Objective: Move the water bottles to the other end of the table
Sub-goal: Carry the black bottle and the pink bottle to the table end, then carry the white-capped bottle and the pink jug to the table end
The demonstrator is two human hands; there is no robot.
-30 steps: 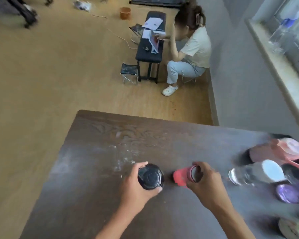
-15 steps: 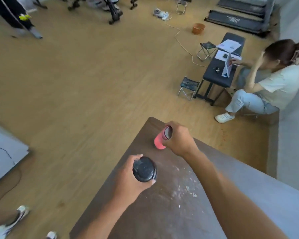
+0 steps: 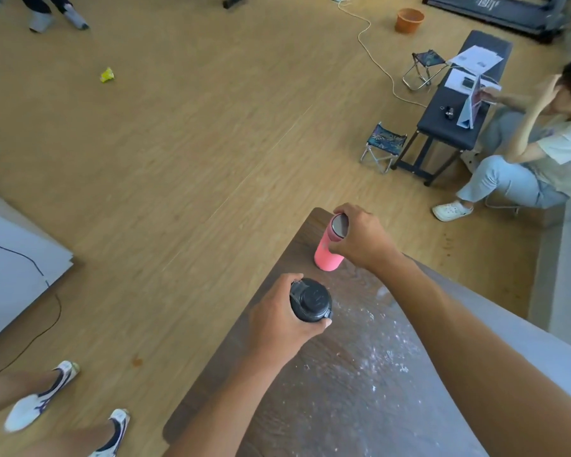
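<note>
- Water bottles: the pink bottle point(image 3: 327, 255) stands upright just right of frame centre, very near the corner of the dark surface point(image 3: 360, 384); the black bottle point(image 3: 310, 300) sits below and left of it, close to the surface's left edge.
- The right hand point(image 3: 363, 240) has its fingers closed round the pink bottle's top; the left hand point(image 3: 279, 319) is wrapped around the black bottle's cap and shoulder.
- Whether either base rests fully on the surface cannot be told for the black one; the pink one looks set down.
- Risk: both sit near the edge, so a nudge as a hand pulls off could tip one onto the wooden floor point(image 3: 178, 143).
- Risk: the tall, narrow pink bottle may topple if let go while tilted.
- Risk: the white specks point(image 3: 386, 361) on the surface might let a base skid.
</note>
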